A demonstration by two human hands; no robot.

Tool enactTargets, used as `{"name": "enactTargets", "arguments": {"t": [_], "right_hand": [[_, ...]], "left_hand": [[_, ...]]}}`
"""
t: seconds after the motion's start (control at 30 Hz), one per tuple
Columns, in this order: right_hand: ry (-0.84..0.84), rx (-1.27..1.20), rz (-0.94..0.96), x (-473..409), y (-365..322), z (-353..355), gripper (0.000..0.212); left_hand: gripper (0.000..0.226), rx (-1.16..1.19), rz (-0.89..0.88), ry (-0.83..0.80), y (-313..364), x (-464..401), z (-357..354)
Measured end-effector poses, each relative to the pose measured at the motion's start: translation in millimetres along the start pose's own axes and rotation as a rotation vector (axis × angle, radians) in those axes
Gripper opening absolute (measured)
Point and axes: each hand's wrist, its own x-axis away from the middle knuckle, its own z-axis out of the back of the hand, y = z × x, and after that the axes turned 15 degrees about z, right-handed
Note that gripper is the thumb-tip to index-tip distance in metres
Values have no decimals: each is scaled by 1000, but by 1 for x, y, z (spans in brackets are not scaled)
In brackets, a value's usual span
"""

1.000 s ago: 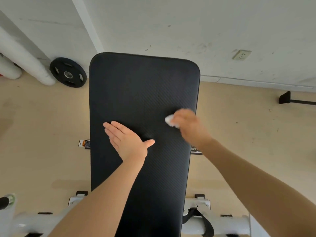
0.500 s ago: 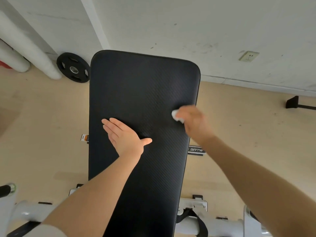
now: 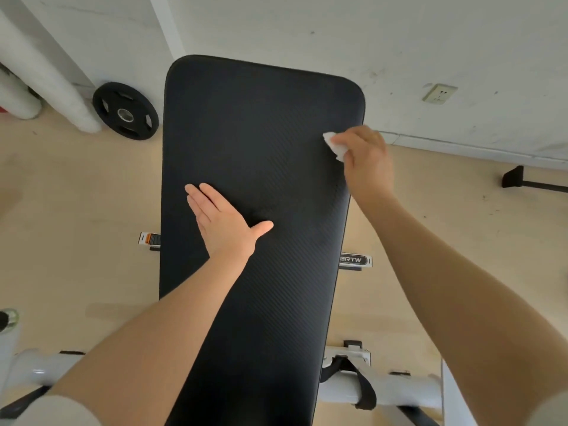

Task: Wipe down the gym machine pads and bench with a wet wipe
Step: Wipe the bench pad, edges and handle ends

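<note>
Your right hand (image 3: 365, 158) has its grip closed on the small crumpled white wet wipe (image 3: 333, 146) at the right edge of the long black ribbed padded counter (image 3: 255, 133), left hand (image 3: 222, 224) flat and empty mid-pad; so near the edge, the wipe could slide off and miss the far end.

A black weight plate (image 3: 125, 111) is leaning against the wall by white pipes (image 3: 46, 69); a wall socket (image 3: 439, 93) is sitting above the beige floor (image 3: 76, 210).
</note>
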Motion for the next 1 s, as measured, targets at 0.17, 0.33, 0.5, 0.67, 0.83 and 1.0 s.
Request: {"name": "enactTargets", "arguments": {"t": [0.17, 0.33, 0.5, 0.67, 0.83, 1.0], "right_hand": [[-20, -94, -76, 30, -30, -31, 16], [-344, -106, 185, 124, -77, -57, 40], [-295, -181, 32, 106, -77, -45, 14], [55, -242, -211, 35, -47, -21, 27], [-104, 10, -49, 25, -51, -42, 21], [-472, -94, 327, 106, -97, -63, 24]], "left_hand": [[123, -26, -190, 7, -49, 3, 14], [125, -155, -85, 37, -78, 4, 26], [126, -231, -84, -11, -88, -3, 24], [128, -275, -87, 46, -92, -2, 14], [130, -259, -29, 40, -85, -3, 11], [130, -273, -5, 31, -82, -3, 12]]}}
